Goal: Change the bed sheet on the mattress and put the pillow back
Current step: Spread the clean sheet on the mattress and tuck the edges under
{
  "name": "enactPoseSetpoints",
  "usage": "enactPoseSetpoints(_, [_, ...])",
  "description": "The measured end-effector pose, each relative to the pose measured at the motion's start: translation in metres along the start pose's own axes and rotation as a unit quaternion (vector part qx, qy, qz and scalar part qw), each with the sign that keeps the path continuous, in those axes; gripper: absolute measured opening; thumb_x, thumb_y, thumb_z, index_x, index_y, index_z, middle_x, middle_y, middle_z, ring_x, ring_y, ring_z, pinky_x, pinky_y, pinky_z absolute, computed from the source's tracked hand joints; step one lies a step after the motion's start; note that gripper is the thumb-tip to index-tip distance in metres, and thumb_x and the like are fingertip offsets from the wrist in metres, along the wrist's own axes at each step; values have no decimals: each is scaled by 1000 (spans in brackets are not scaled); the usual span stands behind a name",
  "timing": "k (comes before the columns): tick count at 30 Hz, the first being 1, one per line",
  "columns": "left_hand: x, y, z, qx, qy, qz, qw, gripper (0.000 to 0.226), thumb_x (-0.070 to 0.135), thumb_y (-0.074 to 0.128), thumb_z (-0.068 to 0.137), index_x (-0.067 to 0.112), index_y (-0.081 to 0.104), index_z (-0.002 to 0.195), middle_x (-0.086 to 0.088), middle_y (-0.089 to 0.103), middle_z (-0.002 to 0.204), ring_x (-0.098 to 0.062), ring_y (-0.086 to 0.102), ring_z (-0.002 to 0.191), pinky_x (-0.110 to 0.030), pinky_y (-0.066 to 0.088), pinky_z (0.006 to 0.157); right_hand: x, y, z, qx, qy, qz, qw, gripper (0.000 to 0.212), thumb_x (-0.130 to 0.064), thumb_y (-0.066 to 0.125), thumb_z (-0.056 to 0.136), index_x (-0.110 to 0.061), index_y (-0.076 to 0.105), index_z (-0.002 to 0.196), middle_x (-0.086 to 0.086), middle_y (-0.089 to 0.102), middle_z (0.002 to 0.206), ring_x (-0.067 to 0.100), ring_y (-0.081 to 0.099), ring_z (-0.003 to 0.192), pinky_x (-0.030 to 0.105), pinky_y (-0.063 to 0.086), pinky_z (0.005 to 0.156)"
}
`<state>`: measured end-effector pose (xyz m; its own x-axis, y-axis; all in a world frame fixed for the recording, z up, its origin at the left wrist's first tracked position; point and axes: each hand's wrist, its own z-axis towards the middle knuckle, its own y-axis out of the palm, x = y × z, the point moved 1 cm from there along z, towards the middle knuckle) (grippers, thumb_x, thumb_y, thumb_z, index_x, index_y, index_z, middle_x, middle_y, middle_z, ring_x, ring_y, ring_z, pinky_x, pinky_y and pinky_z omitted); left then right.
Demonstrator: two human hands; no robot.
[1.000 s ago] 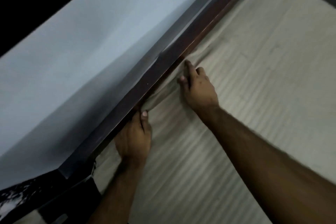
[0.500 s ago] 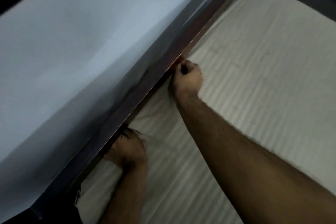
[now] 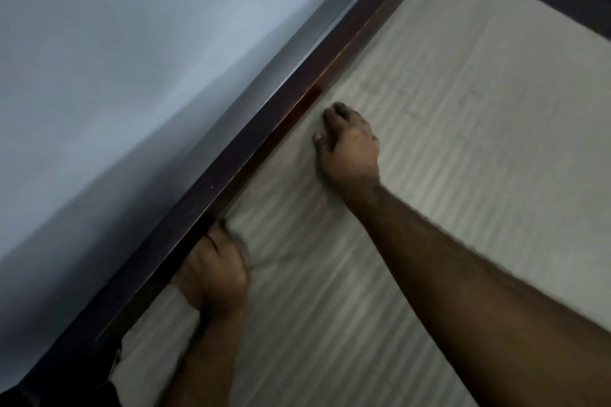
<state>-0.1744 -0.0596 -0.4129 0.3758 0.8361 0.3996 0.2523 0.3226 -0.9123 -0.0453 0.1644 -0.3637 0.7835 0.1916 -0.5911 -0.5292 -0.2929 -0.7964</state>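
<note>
The left hand (image 3: 211, 269) was curled at the mattress edge, fingers tucked down against the dark wooden bed frame (image 3: 251, 142), gripping the striped bed sheet (image 3: 446, 129). The right hand (image 3: 348, 145), farther along that edge, pressed on the sheet with bent fingers; whether it pinched fabric was unclear. The sheet covered the mattress beside a pale wall (image 3: 125, 53).
</note>
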Motion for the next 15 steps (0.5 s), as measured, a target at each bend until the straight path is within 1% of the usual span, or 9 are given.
enactPoseSetpoints(2, [-2, -10, -6, 33, 59, -8, 998, 55, 33, 37, 110, -11, 66, 92, -32, 64, 85, -46, 64, 79, -56, 52, 72, 0, 6, -4, -51, -12, -49, 997, 61, -46, 40, 105, -24, 24, 160, -4, 12, 169, 19, 7, 156, 44, 10, 124])
enactPoseSetpoints(3, [-1, -14, -5, 42, 91, -7, 995, 51, 30, 37, 108, -10, 66, 95, -32, 64, 88, -46, 64, 82, -56, 52, 74, 1, 9, -5, -57, -14, -53, 997, 63, -49, 37, 105, -24, 19, 161, -4, 6, 170, 18, 1, 156, 43, 6, 124])
enactPoseSetpoints(5, [11, -22, -4, 25, 103, -22, 994, 50, 31, 35, 105, -7, 67, 101, -30, 65, 91, -45, 65, 85, -55, 53, 78, 2, 12, -6, -56, -15, -55, 997, 65, -51, 34, 105, -24, 14, 161, -5, 1, 170, 17, -2, 156, 43, 3, 124])
enactPoseSetpoints(6, [14, -25, -3, 42, 96, -13, 994, 52, 34, 35, 104, -7, 68, 103, -31, 66, 93, -46, 65, 87, -56, 53, 79, 2, 13, -7, -55, -15, -58, 997, 66, -51, 34, 105, -24, 13, 162, -5, 1, 170, 17, -2, 156, 42, 3, 124])
enactPoseSetpoints(9, [10, -15, 2, 54, 21, 12, 998, 55, 33, 36, 99, -12, 66, 109, -38, 64, 105, -55, 63, 98, -62, 53, 85, 1, 14, -8, -53, -13, -68, 996, 67, -51, 33, 105, -22, 12, 162, -3, 1, 170, 19, -2, 156, 43, 3, 125])
enactPoseSetpoints(10, [6, -9, 7, 55, -20, 16, 998, 60, 35, 32, 96, -11, 66, 110, -38, 64, 108, -54, 63, 101, -62, 51, 89, -2, 14, -9, -54, -13, -71, 996, 67, -50, 33, 106, -22, 12, 162, -2, 1, 170, 19, -2, 156, 43, 3, 126])
enactPoseSetpoints(12, [-1, 0, 19, 31, -116, -4, 993, 73, 44, 22, 92, -8, 66, 118, -34, 63, 121, -49, 59, 115, -57, 44, 103, -6, 16, -15, -56, -17, -80, 995, 66, -47, 34, 106, -19, 12, 162, 0, 2, 170, 20, -2, 156, 43, 3, 126])
enactPoseSetpoints(13, [1, -2, 21, 26, -167, -18, 985, 69, 41, 23, 96, -8, 63, 125, -34, 59, 130, -47, 53, 125, -53, 37, 111, -9, 18, -19, -55, -22, -83, 995, 66, -46, 34, 107, -18, 12, 162, 1, 2, 170, 21, -1, 157, 42, 3, 126])
enactPoseSetpoints(15, [12, -3, 23, 37, -214, -37, 976, 46, 20, 36, 106, -12, 53, 135, -35, 48, 143, -46, 42, 137, -48, 25, 116, -12, 20, -27, -57, -34, -87, 994, 64, -42, 33, 108, -16, 13, 162, 3, 3, 170, 21, 0, 157, 43, 4, 127])
